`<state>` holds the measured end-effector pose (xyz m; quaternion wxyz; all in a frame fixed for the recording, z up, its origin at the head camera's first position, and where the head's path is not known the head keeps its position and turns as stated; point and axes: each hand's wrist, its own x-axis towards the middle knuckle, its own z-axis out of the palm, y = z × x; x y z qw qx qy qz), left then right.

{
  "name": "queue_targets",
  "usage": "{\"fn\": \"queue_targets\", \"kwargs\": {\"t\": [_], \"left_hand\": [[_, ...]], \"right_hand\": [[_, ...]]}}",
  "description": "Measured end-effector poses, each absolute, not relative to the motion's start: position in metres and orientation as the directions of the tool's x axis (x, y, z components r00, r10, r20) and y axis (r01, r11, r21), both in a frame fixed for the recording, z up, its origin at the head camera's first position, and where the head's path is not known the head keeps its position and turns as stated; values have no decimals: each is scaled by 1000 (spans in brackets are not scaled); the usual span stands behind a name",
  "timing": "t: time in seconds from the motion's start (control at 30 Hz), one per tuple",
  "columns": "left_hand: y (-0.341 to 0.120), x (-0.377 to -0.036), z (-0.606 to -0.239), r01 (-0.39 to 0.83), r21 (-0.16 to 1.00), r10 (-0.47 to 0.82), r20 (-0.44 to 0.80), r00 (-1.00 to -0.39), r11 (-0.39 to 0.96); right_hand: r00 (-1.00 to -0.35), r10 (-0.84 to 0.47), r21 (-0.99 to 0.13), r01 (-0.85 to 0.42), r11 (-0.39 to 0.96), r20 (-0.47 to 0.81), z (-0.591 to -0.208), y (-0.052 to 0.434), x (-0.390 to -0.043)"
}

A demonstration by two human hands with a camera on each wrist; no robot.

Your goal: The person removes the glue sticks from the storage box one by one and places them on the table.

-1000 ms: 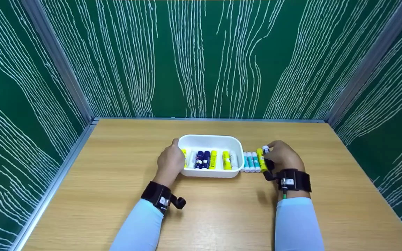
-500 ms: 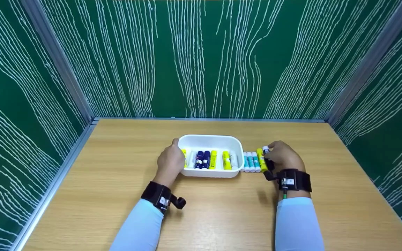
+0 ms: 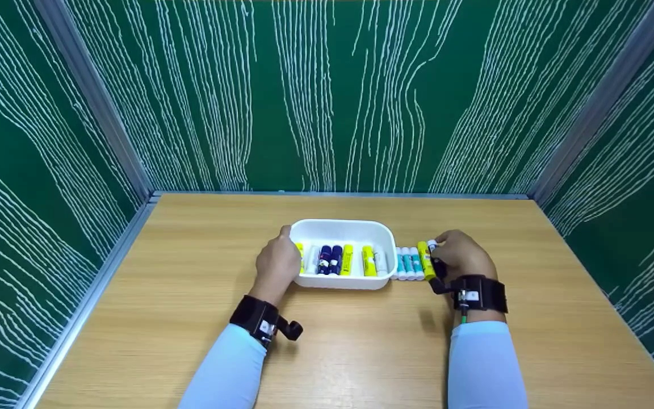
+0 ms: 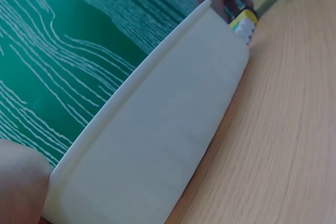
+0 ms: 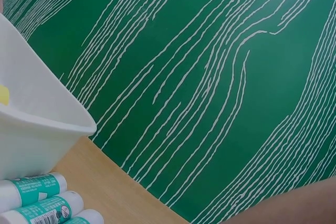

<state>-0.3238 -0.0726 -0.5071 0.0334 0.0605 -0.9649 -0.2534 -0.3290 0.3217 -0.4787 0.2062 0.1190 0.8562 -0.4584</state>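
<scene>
- the left hand (image 3: 277, 263) was curled round the left end of the white tub (image 3: 343, 230), thumb up at the rim, holding it on the worktop (image 3: 191, 318).
- the tub sat mid-worktop with glue sticks lying side by side in it: yellow ones (image 3: 347, 260), dark blue ones (image 3: 330, 259) and a white one.
- just right of the tub, touching its wall, a row of teal sticks (image 3: 408, 263) lay on the worktop, then a yellow stick (image 3: 425, 261).
- the right hand (image 3: 461, 255) lay over the right end of that row, fingers curled over a white-capped stick (image 3: 432, 245); its grip looked closed on it, though the hand hid most of the stick.
- the right wrist view showed only the tub's corner and the teal sticks' ends (image 5: 37, 195), no fingers, so how firm the grip was could not be told.
- risk, as a judgement: the sticks were round and packed tight, so lifting one out from the end could nudge the yellow stick and set the row rolling away over the worktop.
- a loose fingertip hold on a smooth stick could let it slip and drop short of the tub.
- if the left hand eased off, a knock from the right could slide the light tub.
</scene>
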Motion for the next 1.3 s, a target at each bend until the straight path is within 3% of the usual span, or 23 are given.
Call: {"fn": "queue_targets", "kwargs": {"t": [0.33,0.8,1.3], "left_hand": [[-72,-323,-505,-109,495,-134,16,-991,862],[-70,-322,-504,-122,501,-142,3,-990,857],[-70,-323,-505,-115,500,-143,19,-990,858]], "right_hand": [[-891,5,-707,364,607,-454,-478,325,-333],[-867,86,-701,452,551,-491,-465,320,-327],[-884,66,-702,411,582,-463,-468,322,-327]]}}
